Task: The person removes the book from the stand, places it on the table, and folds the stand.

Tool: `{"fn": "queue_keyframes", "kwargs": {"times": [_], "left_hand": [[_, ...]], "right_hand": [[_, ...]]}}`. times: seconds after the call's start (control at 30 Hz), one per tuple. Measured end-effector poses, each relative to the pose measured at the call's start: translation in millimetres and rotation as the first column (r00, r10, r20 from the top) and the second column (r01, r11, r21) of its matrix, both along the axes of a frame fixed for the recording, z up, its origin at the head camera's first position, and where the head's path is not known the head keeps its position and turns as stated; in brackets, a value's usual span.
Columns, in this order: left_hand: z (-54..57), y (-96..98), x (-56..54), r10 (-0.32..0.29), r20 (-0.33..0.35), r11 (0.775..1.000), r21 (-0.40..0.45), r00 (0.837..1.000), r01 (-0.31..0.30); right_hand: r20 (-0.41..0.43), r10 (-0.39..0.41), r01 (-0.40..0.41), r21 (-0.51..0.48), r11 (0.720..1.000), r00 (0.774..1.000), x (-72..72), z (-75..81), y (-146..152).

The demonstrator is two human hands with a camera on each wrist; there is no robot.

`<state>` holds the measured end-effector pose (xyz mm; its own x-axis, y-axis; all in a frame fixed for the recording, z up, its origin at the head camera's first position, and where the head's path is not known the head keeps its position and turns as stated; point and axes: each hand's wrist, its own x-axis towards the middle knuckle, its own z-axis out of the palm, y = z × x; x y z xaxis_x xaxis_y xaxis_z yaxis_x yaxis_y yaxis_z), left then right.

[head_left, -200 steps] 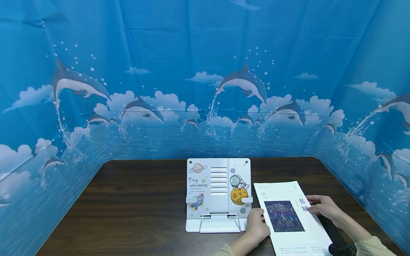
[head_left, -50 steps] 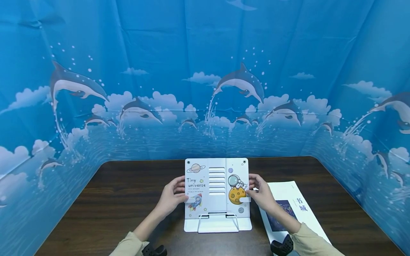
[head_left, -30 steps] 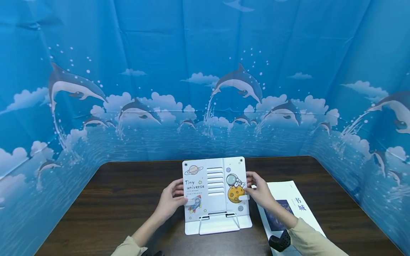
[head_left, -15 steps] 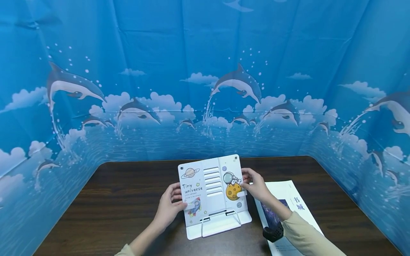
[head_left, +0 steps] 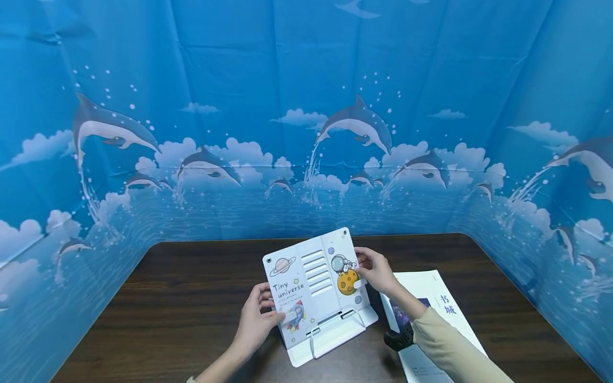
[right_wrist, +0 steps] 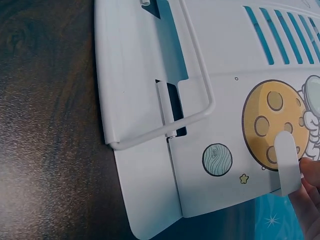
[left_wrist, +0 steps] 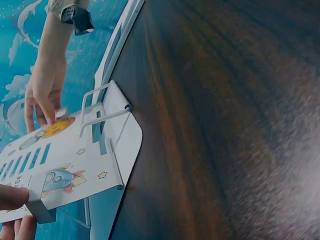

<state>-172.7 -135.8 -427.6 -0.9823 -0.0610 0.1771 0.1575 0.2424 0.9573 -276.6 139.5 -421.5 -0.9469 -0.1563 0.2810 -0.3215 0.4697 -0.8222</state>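
A white metal book stand (head_left: 318,315) with a cartoon space print is turned at an angle on the dark table, its left side nearer to me. My left hand (head_left: 255,322) grips its left edge, thumb in front by the clip (left_wrist: 39,200) and fingers behind. On the opposite edge my right hand (head_left: 378,272) holds the stand, thumb beside the other clip (right_wrist: 286,162). The wire page holder (right_wrist: 197,117) lies across the front ledge, and the support leg (left_wrist: 86,212) shows behind the panel in the left wrist view. Most of the stand's back is hidden.
A white-covered book (head_left: 455,324) lies on the table (head_left: 182,303) to the right, partly under my right forearm. A blue dolphin-printed curtain (head_left: 306,133) surrounds the table's back and sides.
Earlier my hands were on the book at the right; they then moved to the stand's two edges. Since then the stand has turned anticlockwise, its left side coming closer and its right going back.
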Motion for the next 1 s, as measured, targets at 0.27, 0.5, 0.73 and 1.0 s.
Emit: {"fn": "queue_keyframes", "kwargs": {"times": [0.27,0.5,0.73,1.0], "left_hand": [[-1.3,3.2,6.1,0.010,0.001,0.999,0.040,1.000,-0.010],[-1.1,4.4,7.3,0.019,-0.013,0.998,0.062,1.000,-0.018],[-1.5,5.4,8.3,0.015,-0.004,0.998,0.069,1.000,-0.015],[2.0,-3.3,3.1,-0.035,0.019,0.999,0.034,0.999,0.034]], "right_hand": [[0.006,-0.006,0.006,0.027,1.000,1.000,-3.9,1.6,-5.9],[0.019,-0.007,0.007,0.031,0.999,1.000,-7.9,2.0,-8.5],[0.018,-0.015,0.015,0.030,0.999,1.000,-9.3,1.3,-9.1],[0.023,-0.030,0.029,0.021,0.999,0.999,0.5,5.4,-6.0]]}}
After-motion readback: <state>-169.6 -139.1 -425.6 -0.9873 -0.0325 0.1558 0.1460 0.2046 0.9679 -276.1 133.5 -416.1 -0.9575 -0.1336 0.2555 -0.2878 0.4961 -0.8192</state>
